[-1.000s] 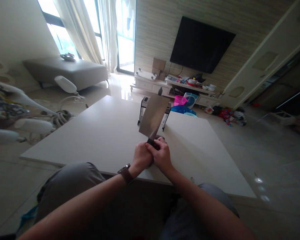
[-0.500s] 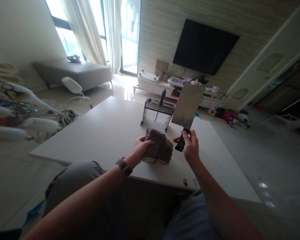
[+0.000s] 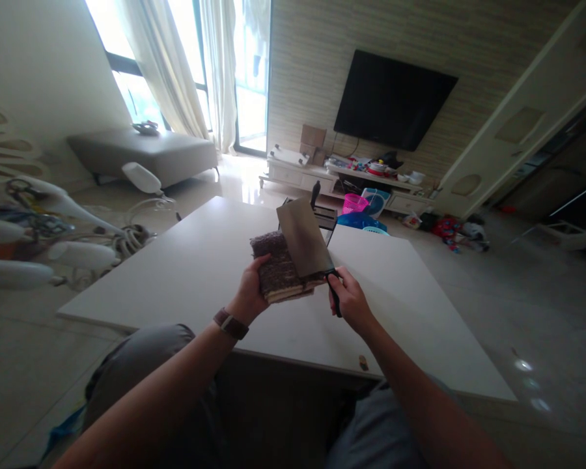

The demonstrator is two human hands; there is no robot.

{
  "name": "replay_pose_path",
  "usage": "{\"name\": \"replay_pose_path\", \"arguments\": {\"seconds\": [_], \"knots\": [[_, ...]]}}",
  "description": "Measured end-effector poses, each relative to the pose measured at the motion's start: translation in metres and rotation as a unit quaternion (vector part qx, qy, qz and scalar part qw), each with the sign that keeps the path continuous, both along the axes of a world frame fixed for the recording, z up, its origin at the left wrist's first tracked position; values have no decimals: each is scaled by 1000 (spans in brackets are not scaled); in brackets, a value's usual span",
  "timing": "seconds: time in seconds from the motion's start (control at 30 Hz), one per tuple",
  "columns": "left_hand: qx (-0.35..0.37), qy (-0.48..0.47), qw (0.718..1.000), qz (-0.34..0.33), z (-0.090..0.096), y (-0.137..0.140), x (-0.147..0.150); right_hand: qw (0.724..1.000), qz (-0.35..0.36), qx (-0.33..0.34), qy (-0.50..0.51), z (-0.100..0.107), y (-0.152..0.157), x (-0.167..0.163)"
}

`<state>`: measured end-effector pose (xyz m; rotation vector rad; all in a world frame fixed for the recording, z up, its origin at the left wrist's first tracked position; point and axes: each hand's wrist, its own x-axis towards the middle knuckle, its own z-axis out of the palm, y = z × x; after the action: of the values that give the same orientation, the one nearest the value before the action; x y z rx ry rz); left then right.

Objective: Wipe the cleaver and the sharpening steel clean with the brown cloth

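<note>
My left hand [image 3: 251, 288] is closed on a folded brown towel [image 3: 275, 268] with a fuzzy surface and paler layers along its lower edge. The towel is held over the white table [image 3: 176, 273]. In my right hand [image 3: 352, 301] is a cleaver [image 3: 303, 240], gripped by its black handle. The wide metal blade lies across the right part of the towel and hides some of it; whether it presses on the cloth I cannot tell. Behind the blade, partly covered, stands a knife holder [image 3: 329, 218] with a dark top and a black handle sticking up from it.
A small brown piece [image 3: 363, 362] lies by the table's near edge. Past the far edge are a pink basket [image 3: 354, 203] and blue tubs [image 3: 355, 220]. A white lamp fixture [image 3: 85, 251] sits on the left, with a grey bench [image 3: 146, 146] beyond.
The cleaver has swung left and down from upright beside the towel to lying over it. My left hand and the towel have moved left and slightly up.
</note>
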<state>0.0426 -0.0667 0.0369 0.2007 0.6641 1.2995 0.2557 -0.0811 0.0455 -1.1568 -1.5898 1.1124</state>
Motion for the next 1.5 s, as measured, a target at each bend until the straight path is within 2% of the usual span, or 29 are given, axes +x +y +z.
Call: {"name": "replay_pose_path", "arguments": {"seconds": [0.2,0.53,0.93,1.1,1.33,1.4,1.5], "knots": [[3,-8,999,32,3,-2,-1,999,-31,7,-18,-7,5,2],[18,0,1000,25,0,-2,0,997,-57,28,-32,-5,4,1],[16,-6,1000,25,2,-4,-1,994,-102,19,-42,-2,8,7],[16,0,1000,23,2,-5,-1,987,-134,50,-69,-4,11,10],[18,0,1000,22,1,-4,-2,966,-182,148,-105,-12,24,24],[15,0,999,33,2,-4,-3,965,-197,136,-104,-11,26,26],[20,-4,999,41,5,-5,-3,972,-210,77,-77,-5,24,27]]}}
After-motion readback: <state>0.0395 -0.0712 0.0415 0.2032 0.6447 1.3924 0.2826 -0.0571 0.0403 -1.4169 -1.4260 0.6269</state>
